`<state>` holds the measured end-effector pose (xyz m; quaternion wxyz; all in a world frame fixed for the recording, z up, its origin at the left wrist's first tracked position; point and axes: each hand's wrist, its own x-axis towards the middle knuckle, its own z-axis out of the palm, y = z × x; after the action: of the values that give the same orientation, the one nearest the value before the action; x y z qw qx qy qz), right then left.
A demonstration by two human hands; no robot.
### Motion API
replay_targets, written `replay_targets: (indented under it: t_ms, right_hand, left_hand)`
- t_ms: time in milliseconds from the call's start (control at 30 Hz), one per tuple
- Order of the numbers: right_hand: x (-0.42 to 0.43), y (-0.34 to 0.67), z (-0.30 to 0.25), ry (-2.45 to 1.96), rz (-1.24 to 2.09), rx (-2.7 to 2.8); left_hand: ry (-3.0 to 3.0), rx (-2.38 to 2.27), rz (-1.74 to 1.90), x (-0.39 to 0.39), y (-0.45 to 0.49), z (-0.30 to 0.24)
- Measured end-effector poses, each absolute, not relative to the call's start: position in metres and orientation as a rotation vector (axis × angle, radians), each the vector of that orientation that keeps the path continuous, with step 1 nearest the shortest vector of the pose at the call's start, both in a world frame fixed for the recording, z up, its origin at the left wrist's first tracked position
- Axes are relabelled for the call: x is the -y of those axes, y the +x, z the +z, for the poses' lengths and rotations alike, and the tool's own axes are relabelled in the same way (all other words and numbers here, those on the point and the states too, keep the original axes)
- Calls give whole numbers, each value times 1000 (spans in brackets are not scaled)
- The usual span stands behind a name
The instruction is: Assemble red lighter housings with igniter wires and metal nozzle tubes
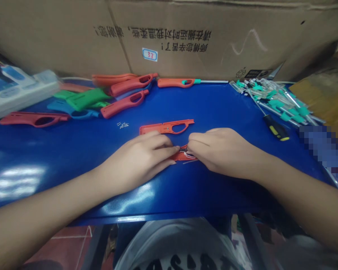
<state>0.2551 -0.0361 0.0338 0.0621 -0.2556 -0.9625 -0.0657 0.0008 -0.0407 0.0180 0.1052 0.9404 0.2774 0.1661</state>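
On the blue table, my left hand (pixel 146 155) is closed on the left part of a red lighter shell half (pixel 183 157), thumb and fingertips pressed to it. My right hand (pixel 222 150) is closed over its other end, with curled fingers hiding that part. Between the fingertips a dark small part and white wires show inside the shell. A thin clear strip (pixel 189 162) lies along its near edge. Just beyond my hands rests a second red shell half (pixel 166 127) with a looped trigger opening, its inner side up.
Red, green (pixel 87 98) and blue shells lie at the back left, near small screws (pixel 123 125) and a white power strip (pixel 22 92). An assembled orange lighter (pixel 176 82) lies before a cardboard box (pixel 169 22). At right are metal-tube lighter parts (pixel 281 101) and a screwdriver (pixel 276 128).
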Motion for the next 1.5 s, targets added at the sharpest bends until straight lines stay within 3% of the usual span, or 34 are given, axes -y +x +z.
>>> replay_targets:
  t_ms: [600, 1167, 1500]
  right_hand:
    - [37, 254, 37, -999, 109, 2925]
    - [42, 252, 39, -905, -108, 3058]
    - [40, 253, 42, -833, -75, 3086]
  left_hand:
    - [2719, -821, 499, 42, 2, 21]
    - [2765, -817, 483, 46, 2, 20]
    - [2766, -833, 498, 49, 6, 20]
